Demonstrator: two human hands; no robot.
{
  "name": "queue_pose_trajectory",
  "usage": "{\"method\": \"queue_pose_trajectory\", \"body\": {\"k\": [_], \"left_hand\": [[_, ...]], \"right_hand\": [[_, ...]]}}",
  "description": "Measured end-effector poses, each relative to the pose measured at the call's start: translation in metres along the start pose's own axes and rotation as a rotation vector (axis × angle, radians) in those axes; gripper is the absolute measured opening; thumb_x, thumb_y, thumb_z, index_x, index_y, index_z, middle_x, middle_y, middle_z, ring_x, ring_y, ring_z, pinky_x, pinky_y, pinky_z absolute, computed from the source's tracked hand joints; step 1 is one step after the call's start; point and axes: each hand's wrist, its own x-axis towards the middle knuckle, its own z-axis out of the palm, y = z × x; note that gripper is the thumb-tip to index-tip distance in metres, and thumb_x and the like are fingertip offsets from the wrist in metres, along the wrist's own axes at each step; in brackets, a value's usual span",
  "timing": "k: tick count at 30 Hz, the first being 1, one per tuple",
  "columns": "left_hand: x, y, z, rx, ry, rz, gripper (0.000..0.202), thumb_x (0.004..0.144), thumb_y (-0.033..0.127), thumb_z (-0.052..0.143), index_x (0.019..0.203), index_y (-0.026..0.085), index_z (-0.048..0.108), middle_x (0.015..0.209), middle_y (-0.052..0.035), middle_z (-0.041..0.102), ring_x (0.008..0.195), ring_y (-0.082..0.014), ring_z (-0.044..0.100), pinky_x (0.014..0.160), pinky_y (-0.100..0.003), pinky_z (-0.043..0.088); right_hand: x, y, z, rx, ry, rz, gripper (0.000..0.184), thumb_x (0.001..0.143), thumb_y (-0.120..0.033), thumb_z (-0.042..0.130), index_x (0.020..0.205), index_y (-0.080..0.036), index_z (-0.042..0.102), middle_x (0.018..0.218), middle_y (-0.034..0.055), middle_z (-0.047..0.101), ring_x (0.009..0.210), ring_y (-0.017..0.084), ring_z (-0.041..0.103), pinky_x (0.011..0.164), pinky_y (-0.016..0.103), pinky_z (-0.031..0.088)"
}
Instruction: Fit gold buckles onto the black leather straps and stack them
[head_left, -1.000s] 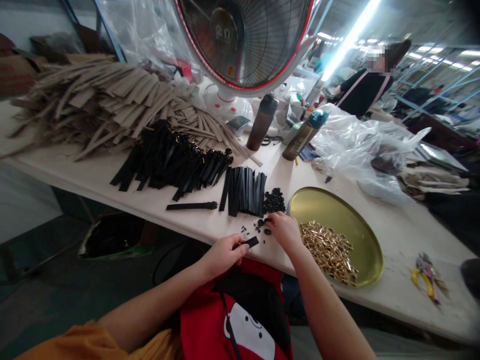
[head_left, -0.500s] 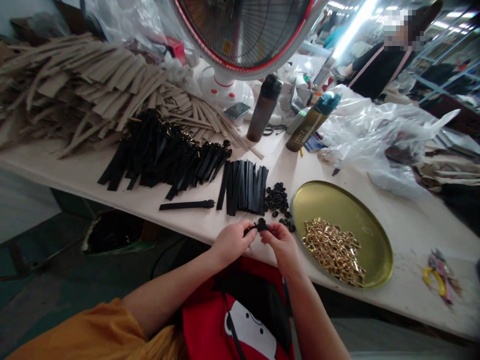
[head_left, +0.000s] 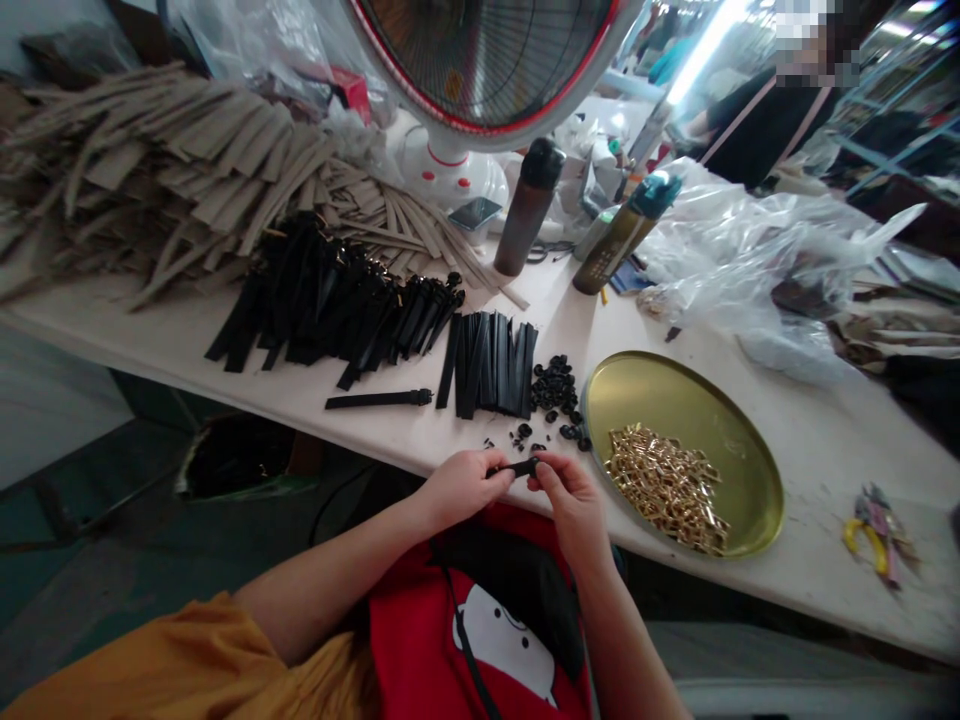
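A short black strap (head_left: 519, 468) is stretched between my hands at the table's front edge. My left hand (head_left: 474, 487) pinches one end, and my right hand (head_left: 568, 490) has its fingers closed on the other, where a small dark piece shows that I cannot make out. Just beyond lie small loose black round pieces (head_left: 553, 386), a few close to my fingertips. A row of flat black straps (head_left: 491, 365) is laid side by side behind them. To the left, one strap with a fitting at its end (head_left: 379, 399) lies alone.
A gold oval tray (head_left: 742, 480) with many gold metal buckles (head_left: 667, 490) stands right. Pliers (head_left: 874, 535) lie farther right. Finished-looking black straps (head_left: 330, 300), grey strips (head_left: 165, 170), two bottles (head_left: 529, 205), a fan (head_left: 487, 60) and plastic bags (head_left: 765, 260) fill the back. A person (head_left: 780, 110) is beyond.
My hands have come slightly down toward the table edge. The black piece between them now shows as a straight strap, and small black round pieces lie visible where my fingers were.
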Motion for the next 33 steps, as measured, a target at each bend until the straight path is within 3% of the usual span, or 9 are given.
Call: {"method": "queue_pose_trajectory", "body": {"k": [8, 14, 20, 24, 28, 31, 33], "left_hand": [[-0.017, 0.015, -0.003, 0.140, -0.069, 0.067, 0.024, 0.079, 0.031, 0.042, 0.069, 0.016, 0.058, 0.052, 0.0036, 0.052, 0.052, -0.0098, 0.046, 0.051, -0.020, 0.030], [-0.024, 0.017, 0.011, 0.097, 0.004, 0.122, 0.023, 0.081, 0.029, 0.040, 0.077, 0.016, 0.059, 0.063, 0.0010, 0.058, 0.061, -0.0118, 0.052, 0.057, -0.021, 0.037], [-0.033, 0.016, 0.013, -0.038, 0.013, 0.164, 0.028, 0.076, 0.017, 0.042, 0.104, 0.017, 0.046, 0.083, -0.0017, 0.064, 0.075, -0.0134, 0.058, 0.070, -0.024, 0.043], [-0.033, 0.012, 0.011, -0.114, 0.044, 0.129, 0.020, 0.076, 0.017, 0.043, 0.096, 0.017, 0.043, 0.077, -0.0004, 0.063, 0.067, -0.0114, 0.058, 0.065, -0.023, 0.044], [-0.032, 0.009, 0.006, -0.209, -0.049, 0.035, 0.020, 0.076, 0.025, 0.048, 0.092, 0.018, 0.040, 0.070, 0.0016, 0.061, 0.050, -0.0087, 0.052, 0.050, -0.020, 0.041], [-0.032, 0.008, 0.002, -0.127, -0.008, 0.048, 0.019, 0.076, 0.032, 0.050, 0.088, 0.018, 0.044, 0.073, 0.0002, 0.061, 0.057, -0.0106, 0.055, 0.053, -0.020, 0.041], [-0.031, 0.008, 0.000, -0.045, 0.031, 0.066, 0.019, 0.077, 0.034, 0.049, 0.086, 0.018, 0.047, 0.075, -0.0008, 0.062, 0.065, -0.0122, 0.057, 0.057, -0.021, 0.042]], "right_hand": [[-0.015, -0.009, -0.009, -0.103, -0.126, 0.009, 0.024, 0.063, -0.038, 0.069, 0.078, -0.020, 0.064, 0.064, -0.0018, 0.063, 0.058, 0.013, 0.059, 0.060, 0.028, 0.049], [-0.028, -0.007, -0.006, 0.150, -0.149, 0.162, 0.025, 0.062, -0.035, 0.072, 0.080, -0.019, 0.061, 0.058, -0.0034, 0.062, 0.053, 0.010, 0.056, 0.056, 0.023, 0.047], [-0.039, -0.003, 0.003, 0.395, -0.126, 0.247, 0.022, 0.063, -0.029, 0.073, 0.079, -0.019, 0.061, 0.067, -0.0026, 0.063, 0.055, 0.009, 0.056, 0.057, 0.022, 0.046], [-0.047, -0.005, 0.007, 0.361, -0.164, 0.193, 0.022, 0.067, -0.033, 0.069, 0.083, -0.019, 0.063, 0.070, -0.0008, 0.065, 0.062, 0.012, 0.058, 0.061, 0.025, 0.047], [-0.045, -0.009, 0.004, 0.464, -0.203, 0.220, 0.032, 0.075, -0.049, 0.057, 0.076, -0.018, 0.064, 0.064, 0.0015, 0.062, 0.059, 0.012, 0.055, 0.060, 0.026, 0.046], [-0.042, -0.010, 0.004, 0.462, -0.253, 0.290, 0.020, 0.072, -0.039, 0.065, 0.082, -0.021, 0.063, 0.065, -0.0016, 0.060, 0.056, 0.010, 0.051, 0.057, 0.023, 0.043], [-0.039, -0.010, 0.006, 0.440, -0.329, 0.346, 0.022, 0.071, -0.037, 0.066, 0.086, -0.022, 0.063, 0.062, -0.0027, 0.057, 0.055, 0.009, 0.049, 0.055, 0.021, 0.041]]}}
